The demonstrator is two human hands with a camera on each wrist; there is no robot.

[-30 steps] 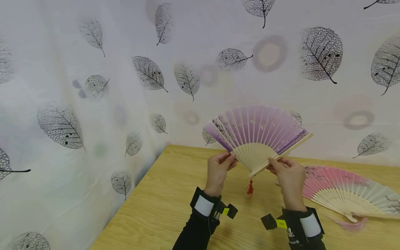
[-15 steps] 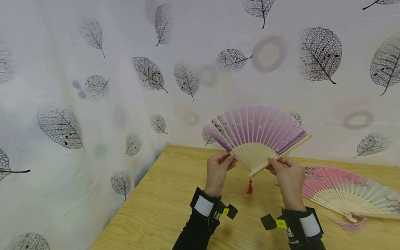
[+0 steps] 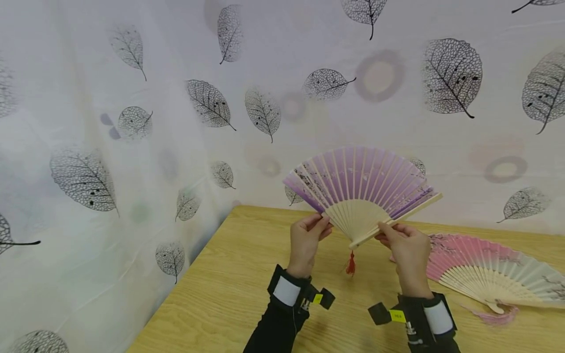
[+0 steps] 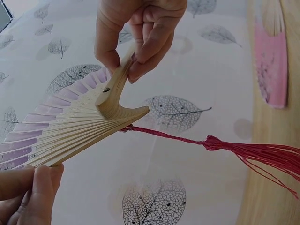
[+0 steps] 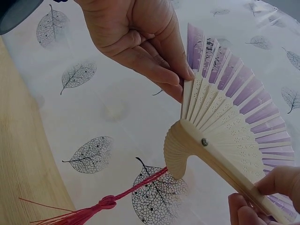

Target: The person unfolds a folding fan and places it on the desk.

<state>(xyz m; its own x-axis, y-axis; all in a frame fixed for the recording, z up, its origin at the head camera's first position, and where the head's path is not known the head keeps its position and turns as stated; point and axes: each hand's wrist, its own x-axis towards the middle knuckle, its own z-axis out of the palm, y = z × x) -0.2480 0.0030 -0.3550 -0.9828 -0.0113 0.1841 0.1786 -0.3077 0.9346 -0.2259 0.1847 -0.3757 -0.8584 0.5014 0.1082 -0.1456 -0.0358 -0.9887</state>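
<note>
A purple folding fan [image 3: 362, 179] with pale ribs is spread wide above the table, its pivot end pointing down. My left hand [image 3: 305, 245] pinches the outer rib on the left side between thumb and fingers. On the other side, my right hand [image 3: 408, 252] pinches the thick right guard stick. From the pivot hangs a red tassel [image 3: 350, 264]. The right wrist view shows the metal rivet [image 5: 205, 141] and the pierced pattern in the ribs. Both hands also appear in the left wrist view, at the fan's two edges.
A second folding fan [image 3: 490, 267], pink fading to pale green, lies spread on the wooden table [image 3: 220, 289] at the right, with a pink tassel [image 3: 496, 316]. Behind the table hangs a white curtain [image 3: 282, 49] printed with leaves.
The purple fan has spread slightly wider. My left hand has shifted a little to the left with its edge, while my right hand has hardly moved.
</note>
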